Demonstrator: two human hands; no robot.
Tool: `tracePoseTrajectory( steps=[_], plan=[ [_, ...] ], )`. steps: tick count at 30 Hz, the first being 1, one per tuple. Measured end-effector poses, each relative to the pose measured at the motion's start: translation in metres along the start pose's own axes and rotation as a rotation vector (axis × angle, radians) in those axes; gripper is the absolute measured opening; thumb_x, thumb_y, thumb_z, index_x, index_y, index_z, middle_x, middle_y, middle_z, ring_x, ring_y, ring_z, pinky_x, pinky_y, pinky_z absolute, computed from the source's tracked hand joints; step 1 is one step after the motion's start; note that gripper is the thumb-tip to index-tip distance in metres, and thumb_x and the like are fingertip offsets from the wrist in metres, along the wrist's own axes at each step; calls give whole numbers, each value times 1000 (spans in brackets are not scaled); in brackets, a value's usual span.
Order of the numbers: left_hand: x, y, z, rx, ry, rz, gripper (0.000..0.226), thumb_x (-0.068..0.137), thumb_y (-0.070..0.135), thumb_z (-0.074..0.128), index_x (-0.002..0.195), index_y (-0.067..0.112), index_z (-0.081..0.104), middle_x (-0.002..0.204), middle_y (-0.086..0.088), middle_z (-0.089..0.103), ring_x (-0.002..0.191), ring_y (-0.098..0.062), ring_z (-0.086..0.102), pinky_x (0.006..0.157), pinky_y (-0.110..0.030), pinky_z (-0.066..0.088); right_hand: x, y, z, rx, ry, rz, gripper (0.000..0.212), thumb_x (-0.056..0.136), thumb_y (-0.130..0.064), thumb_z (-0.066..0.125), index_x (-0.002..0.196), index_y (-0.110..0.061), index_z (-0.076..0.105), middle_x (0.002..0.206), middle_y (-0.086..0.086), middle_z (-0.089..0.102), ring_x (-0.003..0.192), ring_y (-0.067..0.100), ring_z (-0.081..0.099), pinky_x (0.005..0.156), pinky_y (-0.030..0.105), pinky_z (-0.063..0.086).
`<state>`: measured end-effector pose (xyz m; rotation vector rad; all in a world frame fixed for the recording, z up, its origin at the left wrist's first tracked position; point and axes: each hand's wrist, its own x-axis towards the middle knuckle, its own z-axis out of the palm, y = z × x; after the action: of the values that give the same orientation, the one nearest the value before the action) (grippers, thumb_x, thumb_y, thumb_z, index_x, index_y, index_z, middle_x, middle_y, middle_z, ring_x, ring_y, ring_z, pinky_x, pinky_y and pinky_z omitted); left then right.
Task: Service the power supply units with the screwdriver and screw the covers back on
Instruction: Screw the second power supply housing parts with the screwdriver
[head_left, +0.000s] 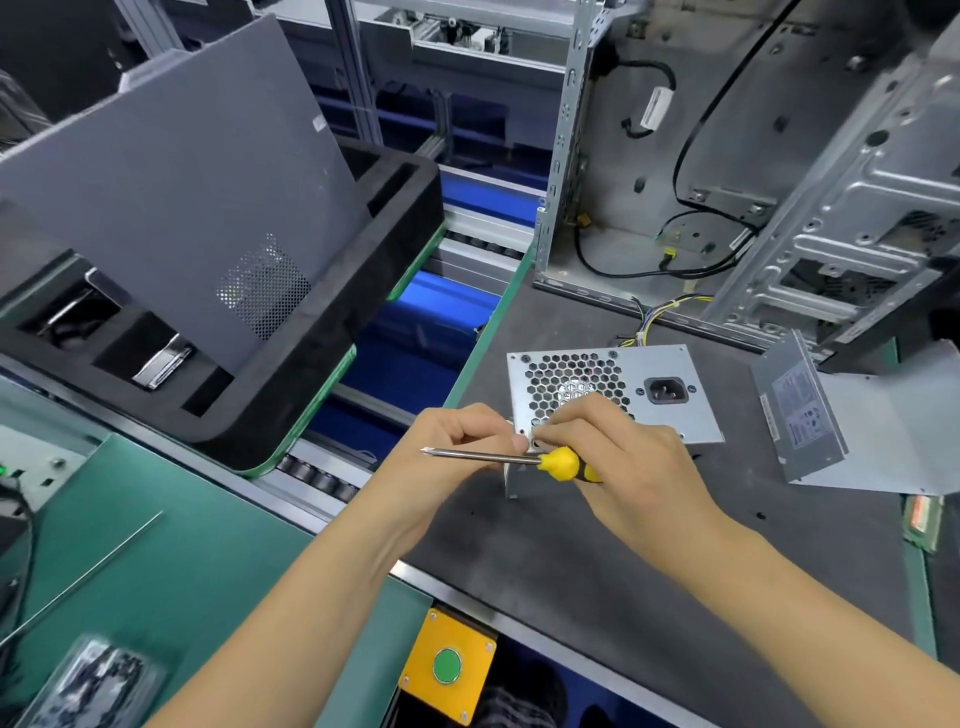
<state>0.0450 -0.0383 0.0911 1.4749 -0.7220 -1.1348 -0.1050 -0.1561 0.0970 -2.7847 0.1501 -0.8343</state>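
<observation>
Right hand (618, 457) grips screwdriver (519, 460); left hand (457, 447) pinches shaft, against power supply (654, 410).

Both forearms are bare to the frame's edge; the left hand (457, 441) and right hand (618, 447) wear no gloves, rings or watch.

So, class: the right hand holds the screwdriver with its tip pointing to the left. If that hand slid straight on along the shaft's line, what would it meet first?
Most likely the left hand: the right hand holds the screwdriver with its shaft running just beneath the left fingers. Depth is unclear, so it might pass under them.
</observation>
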Motion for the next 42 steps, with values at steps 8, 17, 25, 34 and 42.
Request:
tracePoseTrajectory(
  steps=[8,17,25,34,42],
  plan=[
    [2,-2,0,7,13,3,9,72,22,70,67,19,76,73,5,59,73,-8,56,77,-28,44,2,0,-4,55,-47,7,14,85,-8,59,89,-3,72,81,8,63,54,24,54,36,29,37],
    [6,-5,1,-56,-7,-21,12,73,25,73,65,16,74,70,4,57,71,-12,53,74,-30,44,3,2,-9,-16,-164,-77,15,78,-2,66,92,-2,71,80,10,61,47,25,46,37,22,29],
    [6,-8,1,-105,-66,4,11,76,26,72,72,18,77,68,6,57,69,-7,52,74,-24,40,6,1,-19,344,-141,275,13,82,-21,69,83,-10,75,84,-6,45,62,13,44,53,24,34],
    [7,-9,0,-31,-74,11,19,73,29,77,57,24,68,60,13,52,63,-3,49,68,-17,38,34,11,-30,533,-370,603,10,75,-28,78,83,-22,77,82,7,55,69,17,50,60,23,36],
    [7,-10,-2,-92,-75,-22,17,72,25,79,70,9,73,85,-12,65,86,-16,61,88,-31,46,60,17,-95,199,-640,423,28,73,-59,59,91,-39,57,83,-20,59,77,1,55,66,22,43]
  ],
)
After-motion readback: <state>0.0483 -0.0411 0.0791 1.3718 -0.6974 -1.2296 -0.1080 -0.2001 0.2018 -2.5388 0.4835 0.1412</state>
